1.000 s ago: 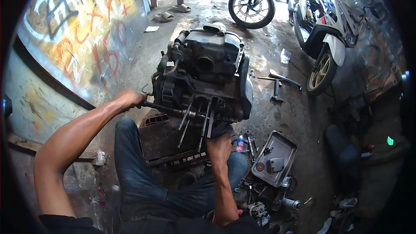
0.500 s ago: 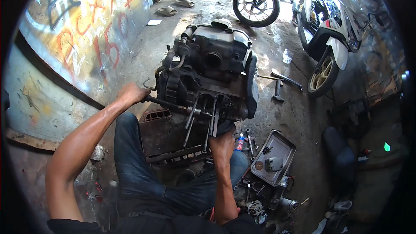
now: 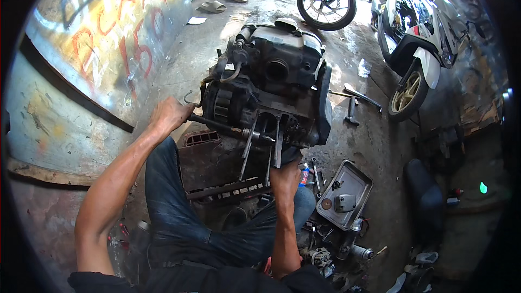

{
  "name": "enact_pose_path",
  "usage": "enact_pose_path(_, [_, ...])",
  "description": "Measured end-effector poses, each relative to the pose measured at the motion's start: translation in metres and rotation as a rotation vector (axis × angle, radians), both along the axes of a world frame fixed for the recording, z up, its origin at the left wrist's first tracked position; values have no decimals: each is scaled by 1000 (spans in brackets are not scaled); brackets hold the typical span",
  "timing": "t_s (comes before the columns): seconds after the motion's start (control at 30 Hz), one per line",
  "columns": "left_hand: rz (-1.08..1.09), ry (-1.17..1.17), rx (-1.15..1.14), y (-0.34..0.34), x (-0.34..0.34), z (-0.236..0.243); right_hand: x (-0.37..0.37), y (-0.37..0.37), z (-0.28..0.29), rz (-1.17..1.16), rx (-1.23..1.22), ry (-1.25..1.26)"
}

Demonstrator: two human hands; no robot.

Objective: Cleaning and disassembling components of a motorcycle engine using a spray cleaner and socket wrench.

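A dark, greasy motorcycle engine (image 3: pixel 285 68) rests on the floor in front of my knees. My left hand (image 3: pixel 172 115) is closed round the outer end of a long dark socket wrench (image 3: pixel 214 125). The wrench slants across the engine's near side, its silvery end by the opening in the crankcase (image 3: pixel 266 121). Long metal studs (image 3: pixel 246 157) stick out toward me, beside a flat metal bar (image 3: pixel 278 149). At the engine's near lower edge, right by that bar, is my right hand (image 3: pixel 285 178), fingers curled. The engine and the hand itself hide what it grips.
On the right lie a metal tray (image 3: pixel 351 176) with parts in it, wrenches (image 3: pixel 316 176), a spray can (image 3: pixel 304 176) and a hammer (image 3: pixel 351 113). A white motorcycle (image 3: pixel 418 43) stands beyond. Left is a painted metal wall (image 3: pixel 116 38); a slotted dark panel (image 3: pixel 233 191) lies between my legs.
The whole view has shifted slightly, with the engine now a little further right. My left forearm has come inward a little. Both hands keep their holds.
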State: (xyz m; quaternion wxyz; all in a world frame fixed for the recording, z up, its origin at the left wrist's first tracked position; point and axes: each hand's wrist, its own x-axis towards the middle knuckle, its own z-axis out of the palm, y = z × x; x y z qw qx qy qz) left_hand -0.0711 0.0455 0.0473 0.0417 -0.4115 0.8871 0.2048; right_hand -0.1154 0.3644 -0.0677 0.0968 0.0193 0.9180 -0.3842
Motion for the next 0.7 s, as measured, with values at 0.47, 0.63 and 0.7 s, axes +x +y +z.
enact_pose_path(0.47, [-24,158,-78,11,9,-2,-2,0,-5,6,-28,26])
enact_pose_path(0.63, [-30,218,-49,15,10,-2,-1,2,-3,-7,-29,-7])
enact_pose_path(0.7, [-43,231,-84,12,12,-7,0,1,-3,-9,-40,-2])
